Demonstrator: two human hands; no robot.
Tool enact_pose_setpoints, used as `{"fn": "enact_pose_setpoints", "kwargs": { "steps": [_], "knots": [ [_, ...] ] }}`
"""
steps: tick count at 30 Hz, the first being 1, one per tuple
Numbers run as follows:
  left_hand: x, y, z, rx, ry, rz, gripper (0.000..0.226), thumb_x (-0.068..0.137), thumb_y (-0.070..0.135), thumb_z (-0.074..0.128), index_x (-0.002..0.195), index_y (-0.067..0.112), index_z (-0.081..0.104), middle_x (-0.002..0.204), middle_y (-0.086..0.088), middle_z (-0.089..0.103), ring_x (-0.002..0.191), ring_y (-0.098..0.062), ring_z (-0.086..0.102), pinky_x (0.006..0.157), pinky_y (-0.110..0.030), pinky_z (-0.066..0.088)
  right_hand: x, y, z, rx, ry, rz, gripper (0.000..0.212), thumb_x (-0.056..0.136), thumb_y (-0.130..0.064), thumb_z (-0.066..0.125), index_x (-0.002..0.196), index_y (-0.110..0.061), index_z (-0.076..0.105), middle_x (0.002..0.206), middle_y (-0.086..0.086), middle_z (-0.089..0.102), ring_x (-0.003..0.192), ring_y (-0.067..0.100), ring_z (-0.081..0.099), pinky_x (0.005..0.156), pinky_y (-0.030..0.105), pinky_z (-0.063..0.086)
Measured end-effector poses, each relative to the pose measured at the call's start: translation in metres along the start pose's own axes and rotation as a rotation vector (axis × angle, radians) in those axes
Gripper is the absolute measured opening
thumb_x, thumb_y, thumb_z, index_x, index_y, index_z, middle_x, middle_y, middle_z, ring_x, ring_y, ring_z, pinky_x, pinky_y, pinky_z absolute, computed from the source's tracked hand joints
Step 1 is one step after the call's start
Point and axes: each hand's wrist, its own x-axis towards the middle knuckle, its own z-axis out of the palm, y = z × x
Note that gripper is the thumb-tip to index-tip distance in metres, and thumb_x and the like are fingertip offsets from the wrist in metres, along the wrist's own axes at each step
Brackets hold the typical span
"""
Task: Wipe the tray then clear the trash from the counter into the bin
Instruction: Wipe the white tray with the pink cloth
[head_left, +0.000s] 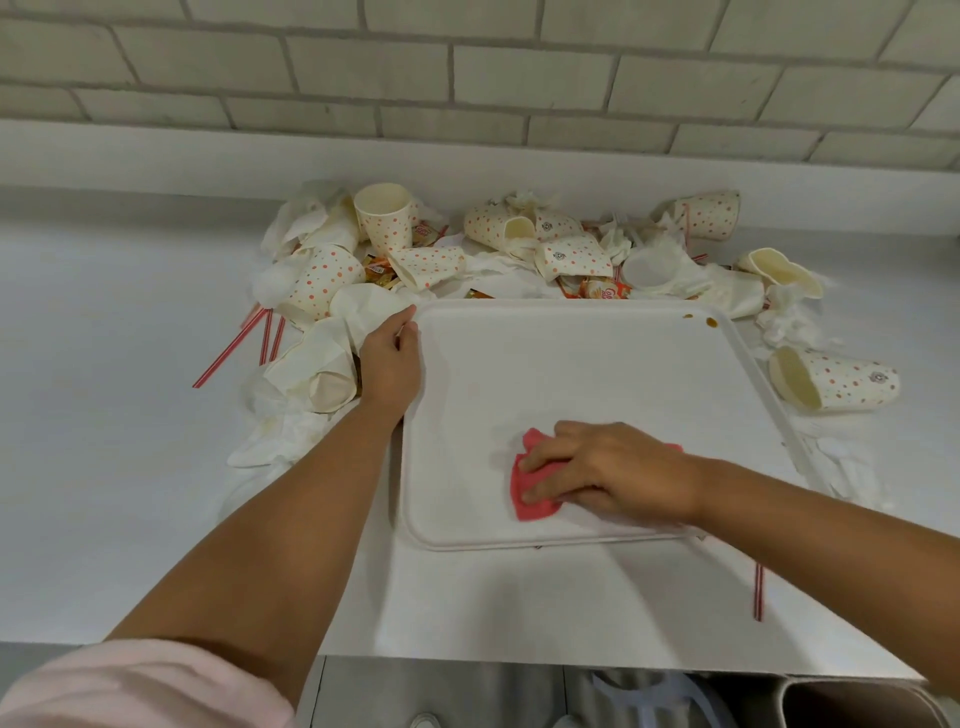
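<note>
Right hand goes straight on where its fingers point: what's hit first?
Right hand, on the crumpled red cloth, likely meets the white plastic tray's left rim first, left forearm just beyond.

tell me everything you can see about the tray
White, rectangular tray with rounded corners and a low raised rim, plastic-looking, lying flat on the white counter. Brown spots stain its far right corner. The left hand grips its far left corner; the right hand presses a red cloth on its near part.
</note>
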Motion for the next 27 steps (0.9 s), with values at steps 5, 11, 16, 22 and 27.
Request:
{"fn": "enact_pose_setpoints", "kwargs": {
  "steps": [5,11,16,22,27],
  "knots": [
    [-0.002,0.002,-0.001,0.013,-0.006,0.007,0.036,0.098,0.013,0.043,0.132,0.004,0.051,0.132,-0.013,0.056,0.125,-0.025,0.050,0.110,-0.035,0.037,0.031,0.003,0.006,0.038,0.212,0.211,0.037,0.083,-0.033,0.043,0.096,-0.022,0.076,0.099,0.002,0.070,0.086,0.024,0.066,0.063,0.030,0.056],
    [0.000,0.003,-0.002,0.026,-0.026,0.007,0.035,0.098,0.014,0.044,0.131,0.005,0.053,0.130,-0.013,0.058,0.124,-0.025,0.051,0.110,-0.035,0.037,0.058,-0.026,0.018,0.060,0.221,0.229,0.033,0.088,-0.027,0.045,0.100,-0.018,0.075,0.096,0.006,0.067,0.089,0.028,0.064,0.061,0.032,0.055],
    [-0.004,0.004,-0.004,0.063,-0.014,0.022,0.035,0.098,0.013,0.043,0.130,0.004,0.053,0.121,-0.027,0.060,0.118,-0.040,0.052,0.106,-0.042,0.040,0.023,-0.012,0.009,0.089,0.170,0.325,0.034,0.091,-0.029,0.043,0.109,-0.022,0.071,0.108,0.002,0.064,0.099,0.025,0.063,0.071,0.033,0.054],
    [-0.009,0.012,-0.002,0.201,0.008,0.092,0.036,0.099,0.013,0.039,0.132,0.001,0.051,0.133,-0.016,0.055,0.126,-0.028,0.049,0.106,-0.030,0.033,0.029,0.005,-0.011,0.254,0.363,0.765,0.042,0.096,-0.020,0.050,0.138,-0.015,0.045,0.125,0.009,0.047,0.113,0.026,0.053,0.096,0.030,0.041],
    [-0.011,0.014,-0.001,0.373,0.063,0.146,0.035,0.099,0.011,0.039,0.128,-0.002,0.053,0.122,-0.022,0.060,0.116,-0.034,0.054,0.097,-0.030,0.038,0.029,-0.001,-0.028,0.132,0.259,0.879,0.046,0.101,-0.034,0.034,0.146,-0.023,0.030,0.139,0.007,0.041,0.121,0.031,0.044,0.098,0.043,0.042]
  ]
}}
